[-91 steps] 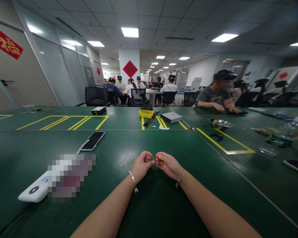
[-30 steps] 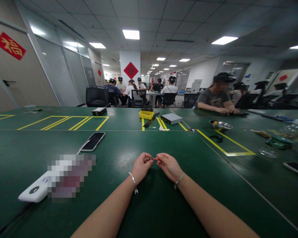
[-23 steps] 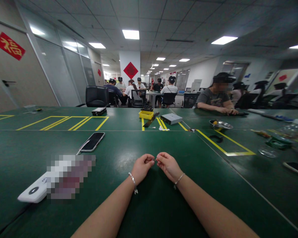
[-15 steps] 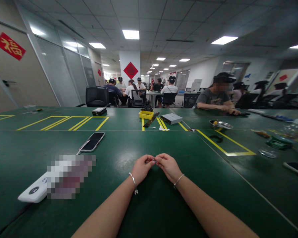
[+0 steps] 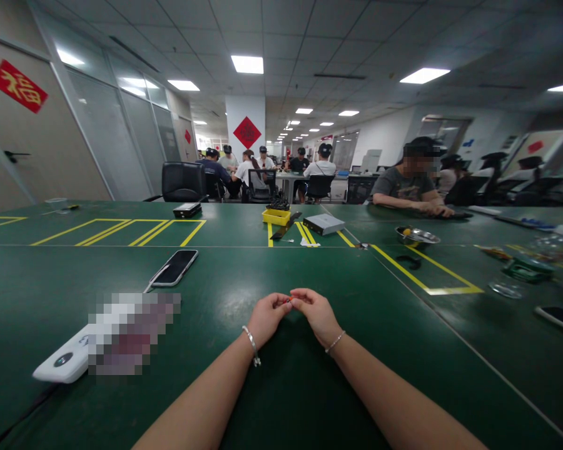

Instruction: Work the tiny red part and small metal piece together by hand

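My left hand (image 5: 268,319) and my right hand (image 5: 315,315) are close together above the green workbench (image 5: 385,375), fingertips meeting. Pinched between them is a tiny metal part with an orange-red spot (image 5: 289,300). It is too small and too hidden by my fingers to identify. A thin silver bracelet circles each wrist. My forearms rest low over the bench.
To my left lie a black phone (image 5: 174,267) and a white device (image 5: 60,361), partly blurred out. Farther ahead are a yellow bin (image 5: 276,217), a grey box (image 5: 323,224) and a steel bowl (image 5: 415,235). A co-worker (image 5: 403,184) sits across the bench.
My hands have drawn closer, and their fingertips now meet around the tiny part. Earlier they were slightly apart, each pinching at its own fingertips.
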A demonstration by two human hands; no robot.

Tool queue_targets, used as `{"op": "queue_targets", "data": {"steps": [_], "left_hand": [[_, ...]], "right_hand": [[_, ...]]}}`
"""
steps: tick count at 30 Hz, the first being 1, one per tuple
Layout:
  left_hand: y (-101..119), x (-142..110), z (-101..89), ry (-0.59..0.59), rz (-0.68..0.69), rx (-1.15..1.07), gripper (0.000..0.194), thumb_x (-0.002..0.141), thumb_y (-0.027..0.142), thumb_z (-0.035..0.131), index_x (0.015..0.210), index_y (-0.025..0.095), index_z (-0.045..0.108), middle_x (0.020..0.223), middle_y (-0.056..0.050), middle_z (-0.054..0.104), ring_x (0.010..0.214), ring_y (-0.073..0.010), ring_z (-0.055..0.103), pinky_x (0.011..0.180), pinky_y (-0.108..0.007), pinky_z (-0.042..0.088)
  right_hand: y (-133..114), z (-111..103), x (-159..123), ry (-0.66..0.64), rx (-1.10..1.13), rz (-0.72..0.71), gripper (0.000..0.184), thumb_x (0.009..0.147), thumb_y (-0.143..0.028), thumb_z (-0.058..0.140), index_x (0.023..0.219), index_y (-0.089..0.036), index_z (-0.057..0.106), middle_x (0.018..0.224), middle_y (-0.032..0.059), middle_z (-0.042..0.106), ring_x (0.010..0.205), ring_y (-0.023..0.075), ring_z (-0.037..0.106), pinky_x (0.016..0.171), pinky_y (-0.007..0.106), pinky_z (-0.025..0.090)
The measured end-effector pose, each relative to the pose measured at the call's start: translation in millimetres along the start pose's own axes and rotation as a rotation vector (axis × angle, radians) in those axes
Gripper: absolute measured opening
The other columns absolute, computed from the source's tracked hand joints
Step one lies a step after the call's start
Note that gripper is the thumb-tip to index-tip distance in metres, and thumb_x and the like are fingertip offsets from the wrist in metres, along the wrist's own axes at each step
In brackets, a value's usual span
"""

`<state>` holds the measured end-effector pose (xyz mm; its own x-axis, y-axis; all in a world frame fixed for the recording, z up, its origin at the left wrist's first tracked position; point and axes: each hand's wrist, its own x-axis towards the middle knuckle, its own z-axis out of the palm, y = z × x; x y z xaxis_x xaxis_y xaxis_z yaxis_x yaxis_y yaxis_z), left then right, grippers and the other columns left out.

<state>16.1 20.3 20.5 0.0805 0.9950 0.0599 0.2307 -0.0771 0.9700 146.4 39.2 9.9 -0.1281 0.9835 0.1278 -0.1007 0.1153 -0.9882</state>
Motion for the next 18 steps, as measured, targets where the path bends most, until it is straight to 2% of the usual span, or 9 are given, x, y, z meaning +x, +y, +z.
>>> {"op": "queue_targets", "data": {"steps": [3,6,9,18], "left_hand": [[-1.5,0.8,-0.3,-0.013,-0.012,-0.087,0.018,0.065,0.028,0.055,0.076,0.013,0.059,0.06,0.0,0.057,0.057,-0.0101,0.051,0.055,-0.02,0.038],[-5.3,2.5,-0.9,-0.023,-0.027,-0.182,0.018,0.065,0.026,0.056,0.077,0.013,0.059,0.064,-0.001,0.059,0.058,-0.0094,0.051,0.055,-0.02,0.038],[-9.2,4.0,-1.9,-0.038,-0.054,-0.284,0.02,0.065,0.025,0.057,0.08,0.012,0.059,0.069,-0.003,0.06,0.06,-0.0094,0.053,0.055,-0.019,0.038],[-11.8,3.8,-3.9,-0.083,-0.087,-0.476,0.021,0.065,0.028,0.059,0.077,0.011,0.059,0.071,-0.004,0.061,0.055,-0.006,0.051,0.052,-0.017,0.038]], "right_hand": [[-1.5,-0.6,0.0,0.001,-0.088,-0.048,0.018,0.06,-0.026,0.062,0.075,-0.017,0.063,0.074,0.0027,0.061,0.071,0.0141,0.056,0.072,0.03,0.043],[-3.5,-1.7,-0.6,-0.01,-0.245,-0.17,0.015,0.065,-0.028,0.057,0.072,-0.017,0.065,0.079,0.0046,0.06,0.078,0.015,0.055,0.076,0.031,0.042],[-7.0,-1.1,-2.9,-0.055,-0.343,-0.274,0.017,0.068,-0.027,0.055,0.078,-0.019,0.066,0.083,0.0049,0.059,0.082,0.0147,0.054,0.078,0.03,0.041],[-10.4,5.0,-8.6,-0.136,-0.483,-0.33,0.029,0.064,-0.019,0.058,0.092,-0.022,0.061,0.096,0.0039,0.054,0.082,0.013,0.052,0.069,0.026,0.045]]}}
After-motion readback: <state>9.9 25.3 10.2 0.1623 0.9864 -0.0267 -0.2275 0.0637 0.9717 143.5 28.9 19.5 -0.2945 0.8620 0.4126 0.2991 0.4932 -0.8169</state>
